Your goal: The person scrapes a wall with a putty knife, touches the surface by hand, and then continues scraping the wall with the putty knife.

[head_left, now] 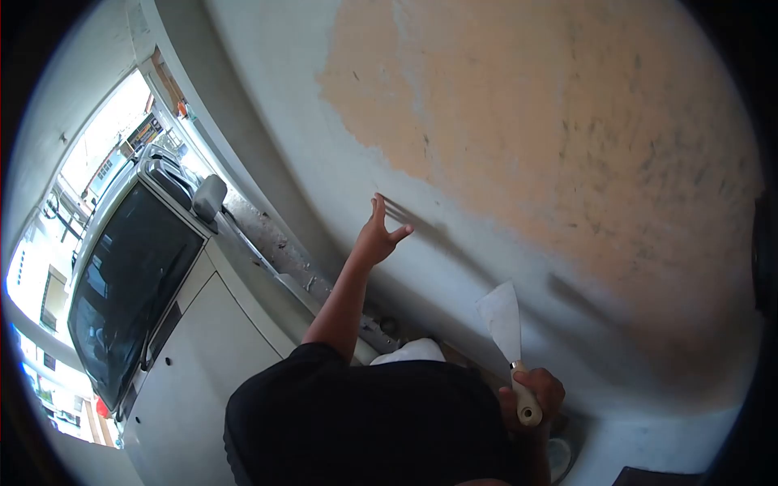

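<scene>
My left hand [381, 236] is raised in front of the wall [324, 146], its fingers apart and nothing in them. Whether a fingertip touches the wall is hard to tell. At the lower right, my right hand [541, 390] grips the pale handle of a putty knife [502, 320], whose wide blade points up toward the wall. Bare orange-tan patches [486, 121] with dark marks cover much of the wall, beside smooth whitish areas.
A light-coloured vehicle [211, 340] with a dark windshield and a side mirror [210, 198] stands at the left. A white bag-like thing [412, 351] lies low by the wall. A round container [559, 458] is partly hidden below my right hand.
</scene>
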A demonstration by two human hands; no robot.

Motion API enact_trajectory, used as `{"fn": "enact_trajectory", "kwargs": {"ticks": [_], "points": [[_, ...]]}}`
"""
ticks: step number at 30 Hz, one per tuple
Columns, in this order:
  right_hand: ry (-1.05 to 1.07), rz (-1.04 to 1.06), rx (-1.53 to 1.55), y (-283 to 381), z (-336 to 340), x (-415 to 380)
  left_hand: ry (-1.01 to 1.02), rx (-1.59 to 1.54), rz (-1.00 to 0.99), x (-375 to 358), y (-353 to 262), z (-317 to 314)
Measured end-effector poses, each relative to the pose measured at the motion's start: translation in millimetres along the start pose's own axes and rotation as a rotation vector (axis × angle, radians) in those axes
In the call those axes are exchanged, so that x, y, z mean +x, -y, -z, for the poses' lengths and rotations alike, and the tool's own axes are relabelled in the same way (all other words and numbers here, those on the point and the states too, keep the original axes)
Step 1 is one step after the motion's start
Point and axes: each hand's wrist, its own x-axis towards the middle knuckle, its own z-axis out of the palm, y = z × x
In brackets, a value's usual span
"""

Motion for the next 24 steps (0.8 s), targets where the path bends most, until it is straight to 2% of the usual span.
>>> {"fn": "enact_trajectory", "kwargs": {"ticks": [4,7,8,12,16,21,22,24], "points": [[0.004,-0.051,-0.038,4.3,9.0,-19.8,-0.021,0.073,-0.005,7.2,5.9,-6.2],[-0.112,-0.034,-0.119,3.4,7.3,-26.3,-0.022,0.132,-0.044,16.2,9.3,-5.3],[-0.111,-0.08,-0.085,3.9,7.8,-27.0,0.003,0.104,0.005,15.0,9.6,-3.8],[-0.077,-0.127,0.017,-7.6,7.0,-29.6,0.022,0.105,0.074,5.5,-0.9,2.0],[-0.014,-0.027,-0.018,-16.3,5.6,-13.4,0.005,0.087,0.09,0.6,-1.1,3.3],[0.09,-0.052,0.111,-19.6,-6.1,18.0,0.079,0.16,0.093,-7.1,-5.4,11.9],[0.11,-0.034,0.108,-24.7,-7.9,30.0,0.064,0.142,0.106,-6.0,1.0,9.6],[0.239,0.238,0.004,-33.5,-13.4,60.0,0.078,-0.105,0.018,-3.6,11.5,6.4]]}}
